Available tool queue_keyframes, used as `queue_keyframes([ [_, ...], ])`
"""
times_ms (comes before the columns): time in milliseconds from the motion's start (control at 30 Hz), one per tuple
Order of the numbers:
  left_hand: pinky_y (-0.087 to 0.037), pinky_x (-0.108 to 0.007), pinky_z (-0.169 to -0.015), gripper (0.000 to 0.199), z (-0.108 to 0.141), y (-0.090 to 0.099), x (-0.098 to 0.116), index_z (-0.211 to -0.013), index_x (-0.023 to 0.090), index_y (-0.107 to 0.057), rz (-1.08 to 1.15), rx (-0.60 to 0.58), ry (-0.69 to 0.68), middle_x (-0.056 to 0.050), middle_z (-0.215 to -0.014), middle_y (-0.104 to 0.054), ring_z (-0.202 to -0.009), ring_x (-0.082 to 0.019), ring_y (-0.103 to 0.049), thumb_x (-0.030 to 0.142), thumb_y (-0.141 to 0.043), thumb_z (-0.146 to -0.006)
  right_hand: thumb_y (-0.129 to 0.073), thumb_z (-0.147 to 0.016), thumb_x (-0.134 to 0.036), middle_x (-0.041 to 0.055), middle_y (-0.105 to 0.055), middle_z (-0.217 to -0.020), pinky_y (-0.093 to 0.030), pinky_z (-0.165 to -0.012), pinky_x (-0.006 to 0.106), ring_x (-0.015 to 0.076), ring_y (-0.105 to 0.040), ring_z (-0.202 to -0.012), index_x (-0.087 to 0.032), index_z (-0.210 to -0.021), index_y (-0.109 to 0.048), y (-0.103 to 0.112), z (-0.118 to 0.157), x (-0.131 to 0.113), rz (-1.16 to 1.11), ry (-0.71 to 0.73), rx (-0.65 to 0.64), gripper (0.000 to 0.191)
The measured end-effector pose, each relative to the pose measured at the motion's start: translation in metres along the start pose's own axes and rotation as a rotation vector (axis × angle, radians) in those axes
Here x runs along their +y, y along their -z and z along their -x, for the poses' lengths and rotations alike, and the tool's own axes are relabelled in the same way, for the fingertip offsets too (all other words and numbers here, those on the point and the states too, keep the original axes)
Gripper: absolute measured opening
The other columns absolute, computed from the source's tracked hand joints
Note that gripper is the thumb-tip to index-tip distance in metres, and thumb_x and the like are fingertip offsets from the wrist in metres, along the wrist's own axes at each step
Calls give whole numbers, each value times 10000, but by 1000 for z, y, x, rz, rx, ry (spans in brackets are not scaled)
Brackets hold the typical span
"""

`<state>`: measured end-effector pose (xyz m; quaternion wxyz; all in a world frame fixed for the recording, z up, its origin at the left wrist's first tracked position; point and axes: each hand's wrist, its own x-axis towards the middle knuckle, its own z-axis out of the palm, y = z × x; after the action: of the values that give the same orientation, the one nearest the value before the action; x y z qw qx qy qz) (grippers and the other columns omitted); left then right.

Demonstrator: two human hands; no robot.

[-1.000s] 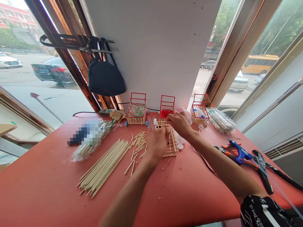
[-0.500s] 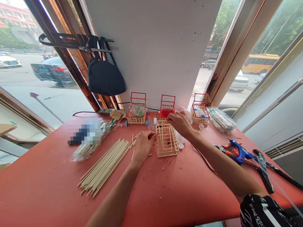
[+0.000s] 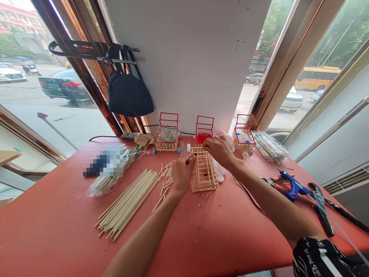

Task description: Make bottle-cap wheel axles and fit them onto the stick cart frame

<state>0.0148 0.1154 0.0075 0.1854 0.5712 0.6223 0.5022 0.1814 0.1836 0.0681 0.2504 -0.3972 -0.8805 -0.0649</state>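
A small open frame of wooden sticks [image 3: 206, 175] lies on the red tabletop. At its far end my right hand [image 3: 220, 150] is closed, pinching a short wooden stick [image 3: 196, 148] crosswise over the frame. My left hand [image 3: 183, 173] is at the frame's far left corner, thumb and fingers closed together; what they grip is hidden. Short cut sticks [image 3: 167, 175] lie beside my left hand, partly covered by it. Farther left is a bundle of long wooden sticks [image 3: 129, 204].
Behind stand three baskets with red upper frames: left [image 3: 167, 144], middle [image 3: 204, 130] and right [image 3: 243, 138]. A blue glue gun [image 3: 292, 186] and pliers [image 3: 318, 200] lie right, near a wrapped bundle [image 3: 269, 146]. Bagged sticks [image 3: 108, 182] lie left.
My left hand has moved right and away from me, up to the frame's far left corner, uncovering more of the short sticks. My right hand has barely moved.
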Motion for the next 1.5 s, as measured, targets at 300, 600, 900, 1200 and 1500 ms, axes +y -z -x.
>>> queue_keyframes([
  [300, -389, -256, -649, 222, -10, -11, 8, -884, 185, -821, -77, 14, 53, -53, -788, -780, -732, -210, -670, 290, -626, -894, -606, -979, -143, 14, -787, -846, -309, -822, 335, 213, -639, -811, -217, -830, -644, -4, 0, 1, -4, 3, 8, 170],
  [600, -383, -255, -611, 293, -12, -10, 9, -865, 171, -816, -27, -6, 36, -40, -704, -744, -654, -196, -623, 352, -588, -897, -592, -984, -144, 16, -784, -851, -307, -830, 335, 214, -636, -814, -218, -844, -648, -1, 0, -2, -7, 3, 2, 168],
  [900, -335, -250, -575, 311, -11, -12, 9, -739, 173, -767, 11, 20, 18, 19, -586, -583, -586, -157, -503, 359, -565, -884, -595, -992, -148, 11, -780, -848, -309, -821, 333, 209, -628, -807, -217, -841, -641, 4, -1, -4, 8, 8, -5, 172],
  [1200, -308, -259, -564, 305, -14, -13, 9, -645, 186, -715, -2, 27, 37, 28, -534, -508, -558, -158, -455, 352, -570, -857, -540, -1020, -145, 21, -778, -834, -303, -818, 334, 212, -631, -807, -217, -826, -634, 1, -1, -5, 28, 14, -3, 228],
  [1500, -310, -262, -573, 301, -15, -15, 6, -630, 192, -714, -11, 32, 43, 30, -529, -512, -548, -156, -448, 345, -574, -849, -527, -1024, -150, 33, -778, -838, -305, -824, 349, 218, -634, -813, -218, -834, -640, -5, -2, -2, 37, 22, -21, 230],
])
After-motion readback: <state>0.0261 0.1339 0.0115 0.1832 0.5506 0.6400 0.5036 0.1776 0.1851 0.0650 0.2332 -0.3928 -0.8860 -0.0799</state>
